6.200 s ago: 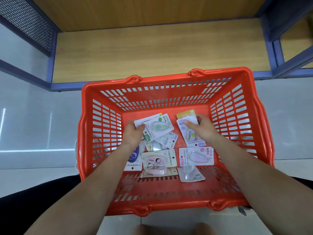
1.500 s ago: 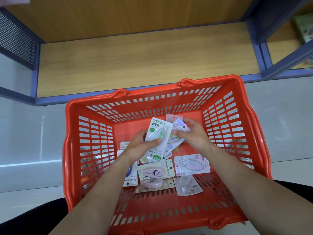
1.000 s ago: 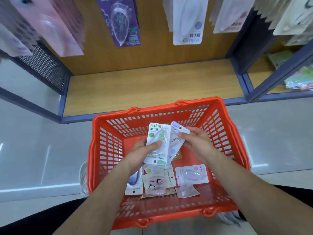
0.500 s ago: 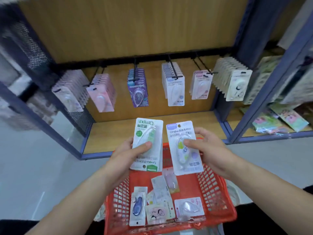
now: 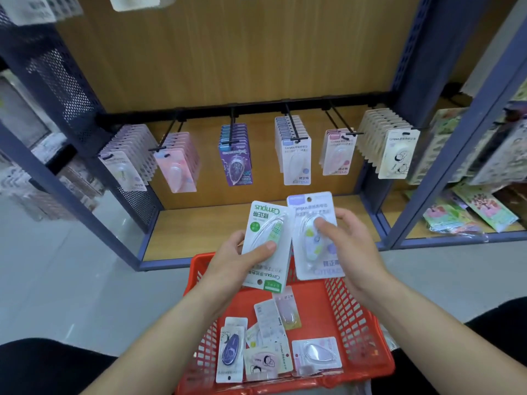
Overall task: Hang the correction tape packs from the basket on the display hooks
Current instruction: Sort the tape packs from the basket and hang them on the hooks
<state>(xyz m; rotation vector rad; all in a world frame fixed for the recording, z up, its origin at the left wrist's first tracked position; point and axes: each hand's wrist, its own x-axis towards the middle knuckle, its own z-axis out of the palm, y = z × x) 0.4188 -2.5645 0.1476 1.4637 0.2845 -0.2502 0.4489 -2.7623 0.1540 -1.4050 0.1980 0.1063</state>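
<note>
The left hand (image 5: 236,260) grips a green-and-white correction tape pack (image 5: 266,246) just above the far rim of the red plastic lattice basket (image 5: 368,337). The thumb lies across the front of the clear blister and the fingers are curled behind the card. The pack is upside down, with its printed brand name inverted at the top and its hang hole at the bottom.

The right hand (image 5: 350,246) grips a white correction tape pack with a lilac top strip (image 5: 313,238), held upright with its hang hole uppermost. The thumb presses on the blister and the fingers wrap behind the right edge. The two packs sit side by side above the basket with their inner edges meeting, so the hands are close together but not touching.

Inside the basket several loose packs lie flat. A dark blue tape pack (image 5: 231,350) is at the near left, a pink cartoon-printed pack (image 5: 265,363) lies beside it, and a clear-blister pack with pink print (image 5: 316,353) is at the near right. Others overlap in the middle.

Beyond the basket and higher up, black display hooks (image 5: 292,124) stick out from a black rail (image 5: 256,108) on the wooden back panel. They carry rows of hanging packs: lilac (image 5: 125,161), pink (image 5: 176,163), purple (image 5: 235,158), white (image 5: 295,155), white with a pink top (image 5: 338,152) and cream (image 5: 396,155). A pale wooden shelf board (image 5: 199,226) lies between the basket and those rows.
</note>
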